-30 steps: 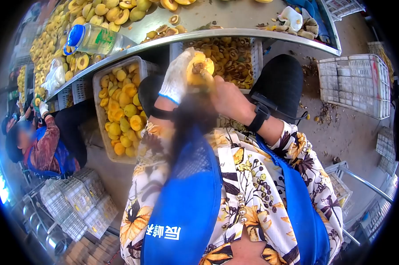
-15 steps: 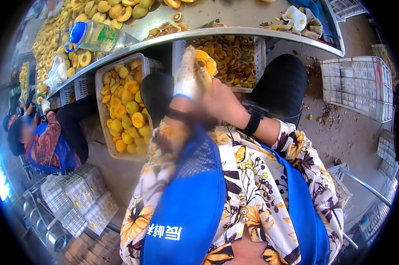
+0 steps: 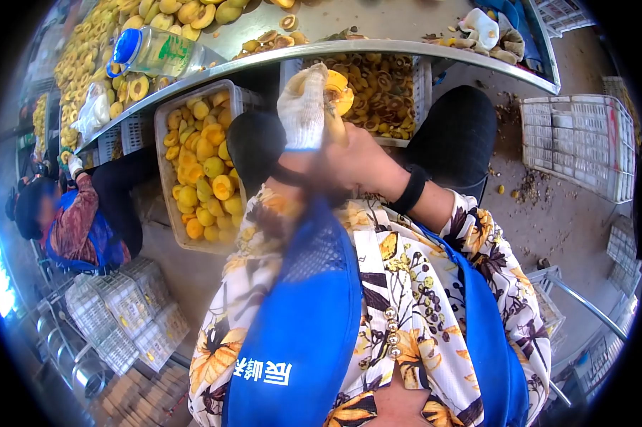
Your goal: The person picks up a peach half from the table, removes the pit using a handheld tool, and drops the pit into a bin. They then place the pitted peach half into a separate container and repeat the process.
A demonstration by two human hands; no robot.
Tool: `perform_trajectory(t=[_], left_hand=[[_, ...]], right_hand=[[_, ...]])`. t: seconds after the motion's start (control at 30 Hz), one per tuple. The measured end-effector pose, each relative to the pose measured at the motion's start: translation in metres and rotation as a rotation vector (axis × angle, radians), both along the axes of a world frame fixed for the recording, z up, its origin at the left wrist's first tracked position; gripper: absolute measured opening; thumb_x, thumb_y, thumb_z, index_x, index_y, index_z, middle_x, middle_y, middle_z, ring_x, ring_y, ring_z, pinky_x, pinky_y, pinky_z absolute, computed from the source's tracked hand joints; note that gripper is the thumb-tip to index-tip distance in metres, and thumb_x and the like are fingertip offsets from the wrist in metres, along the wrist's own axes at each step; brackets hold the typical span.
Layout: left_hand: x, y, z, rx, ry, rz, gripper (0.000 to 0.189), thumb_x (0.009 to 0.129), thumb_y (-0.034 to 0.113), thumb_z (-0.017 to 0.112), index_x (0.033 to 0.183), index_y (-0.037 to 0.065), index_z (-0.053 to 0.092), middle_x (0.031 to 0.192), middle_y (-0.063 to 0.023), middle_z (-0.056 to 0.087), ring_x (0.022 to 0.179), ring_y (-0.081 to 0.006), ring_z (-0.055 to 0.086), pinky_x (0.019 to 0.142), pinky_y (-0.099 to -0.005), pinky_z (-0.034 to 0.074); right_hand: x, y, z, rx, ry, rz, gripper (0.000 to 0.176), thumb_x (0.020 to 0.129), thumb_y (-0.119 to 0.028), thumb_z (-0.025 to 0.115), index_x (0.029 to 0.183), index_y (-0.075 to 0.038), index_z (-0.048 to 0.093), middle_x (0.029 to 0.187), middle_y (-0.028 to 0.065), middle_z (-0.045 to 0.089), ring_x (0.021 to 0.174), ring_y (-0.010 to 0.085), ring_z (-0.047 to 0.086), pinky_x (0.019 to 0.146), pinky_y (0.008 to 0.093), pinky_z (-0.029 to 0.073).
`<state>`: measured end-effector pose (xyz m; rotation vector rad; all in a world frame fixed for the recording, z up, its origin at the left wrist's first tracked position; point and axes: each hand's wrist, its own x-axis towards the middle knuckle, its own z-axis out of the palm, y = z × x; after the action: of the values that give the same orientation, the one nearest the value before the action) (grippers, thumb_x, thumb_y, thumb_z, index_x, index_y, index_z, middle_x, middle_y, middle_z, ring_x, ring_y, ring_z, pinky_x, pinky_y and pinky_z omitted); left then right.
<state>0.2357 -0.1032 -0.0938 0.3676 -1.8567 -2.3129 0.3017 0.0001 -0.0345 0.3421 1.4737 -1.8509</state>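
A: Where do we see the fruit (image 3: 341, 92)?
B: Upper middle of the frame, yellow and clamped in our gloved left hand (image 3: 303, 107), whose fingers wrap its left side.
A: And our right hand (image 3: 363, 160)?
B: Bare, just below and to the right, its fingers curled close to the fruit. Blur and overlap hide the grip, so we cannot tell whether it is clamped on something.
A: We make out a white crate (image 3: 425, 89) behind the fruit in the view, with many cut yellow-brown pieces inside.
B: Left of that, we have a pale bin (image 3: 168, 192) full of yellow fruit halves, beside our dark-clad knee.
A: Across the top runs the metal surface (image 3: 378, 25). We see a heap of yellow fruit (image 3: 86, 67) on it at upper left.
B: By its edge there, a clear bottle (image 3: 163, 53) with a blue cap lies on its side, and a white plastic bag (image 3: 92, 112) rests farther left.
A: At upper right we notice crumpled cloths (image 3: 502, 39) on the surface, and below them an openwork crate (image 3: 577, 139) on the floor.
B: Another person (image 3: 79, 220) sits at the left edge.
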Motion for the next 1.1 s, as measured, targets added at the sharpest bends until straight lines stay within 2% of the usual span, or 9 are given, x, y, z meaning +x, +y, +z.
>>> perform_trajectory(t=[0.1,0.27,0.3,0.37,0.43,0.53,0.63,0.77,1.1], left_hand=[[0.002,-0.001,0.026,0.248,-0.337,-0.052,0.03,0.086,0.029,0.066,0.09,-0.001,0.064,0.085,-0.0061,0.064,0.073,-0.0105,0.059,0.065,-0.0225,0.049],[-0.013,-0.019,0.01,0.638,-0.544,-0.234,0.064,0.086,0.069,0.037,0.104,0.01,0.053,0.086,-0.0106,0.061,0.07,-0.0253,0.06,0.058,-0.0316,0.049],[-0.026,-0.024,-0.013,0.706,-0.552,-0.056,0.057,0.085,0.068,0.04,0.096,0.015,0.056,0.077,-0.0072,0.058,0.062,-0.0227,0.055,0.049,-0.031,0.046],[-0.018,-0.045,0.002,0.632,-0.419,-0.258,0.064,0.086,0.071,0.033,0.101,0.013,0.053,0.083,-0.0113,0.062,0.064,-0.023,0.06,0.053,-0.0309,0.044],[-0.016,-0.051,0.018,0.622,-0.361,-0.225,0.063,0.085,0.07,0.034,0.099,0.012,0.054,0.079,-0.0119,0.063,0.061,-0.0237,0.06,0.046,-0.0237,0.04],[-0.009,-0.056,0.027,0.649,-0.242,-0.305,0.068,0.078,0.075,0.043,0.103,0.013,0.057,0.084,-0.013,0.063,0.062,-0.0238,0.06,0.037,-0.0243,0.037],[0.002,-0.051,0.025,0.51,-0.186,-0.284,0.069,0.078,0.072,0.046,0.107,0.011,0.057,0.091,-0.0121,0.063,0.073,-0.0233,0.062,0.052,-0.029,0.048],[0.003,-0.032,0.026,0.329,-0.148,-0.208,0.062,0.086,0.062,0.045,0.11,0.007,0.056,0.1,-0.01,0.062,0.087,-0.0201,0.06,0.074,-0.0311,0.051],[0.038,0.001,0.045,-0.185,-0.058,0.011,0.029,0.095,0.021,0.05,0.113,-0.001,0.058,0.104,-0.0054,0.061,0.093,-0.0112,0.055,0.083,-0.0243,0.045]], right_hand=[[0.0,0.002,-0.009,-0.246,-0.12,-0.019,0.01,0.087,-0.006,0.048,0.097,-0.005,0.046,0.059,-0.0003,0.042,0.039,0.0084,0.035,0.035,0.0243,0.032],[-0.009,0.02,-0.01,-0.78,-0.221,0.072,0.008,0.089,-0.006,0.051,0.096,-0.008,0.048,0.057,-0.0025,0.04,0.037,0.0066,0.032,0.033,0.0226,0.026],[-0.009,0.024,-0.011,-0.84,-0.188,0.02,0.007,0.09,-0.005,0.05,0.096,-0.008,0.049,0.056,-0.003,0.038,0.036,0.0061,0.03,0.032,0.0224,0.025],[-0.014,0.032,-0.016,-0.966,-0.109,-0.093,0.007,0.091,-0.004,0.048,0.097,-0.007,0.052,0.053,-0.004,0.035,0.035,0.0052,0.027,0.032,0.0218,0.023],[-0.024,0.034,-0.02,-0.339,-0.087,-0.283,0.007,0.091,-0.012,0.054,0.095,-0.006,0.054,0.055,-0.003,0.042,0.034,0.0063,0.032,0.032,0.022,0.027],[-0.03,0.028,-0.033,0.522,0.445,-0.327,0.016,0.085,-0.013,0.064,0.097,-0.004,0.059,0.063,-0.0027,0.053,0.045,0.0041,0.045,0.042,0.0216,0.039],[-0.023,0.015,-0.012,0.389,0.738,-0.405,0.035,0.08,-0.026,0.067,0.103,0.0,0.061,0.08,0.0131,0.068,0.066,0.0208,0.066,0.062,0.03,0.052],[-0.029,0.0,0.008,0.551,0.895,-0.264,0.036,0.078,-0.027,0.07,0.107,-0.007,0.061,0.078,0.0177,0.065,0.066,0.0304,0.065,0.062,0.0351,0.051],[-0.04,0.004,-0.014,0.852,0.878,-0.246,0.02,0.079,-0.021,0.066,0.086,-0.003,0.059,0.066,0.0182,0.061,0.06,0.0316,0.062,0.054,0.0354,0.048]])
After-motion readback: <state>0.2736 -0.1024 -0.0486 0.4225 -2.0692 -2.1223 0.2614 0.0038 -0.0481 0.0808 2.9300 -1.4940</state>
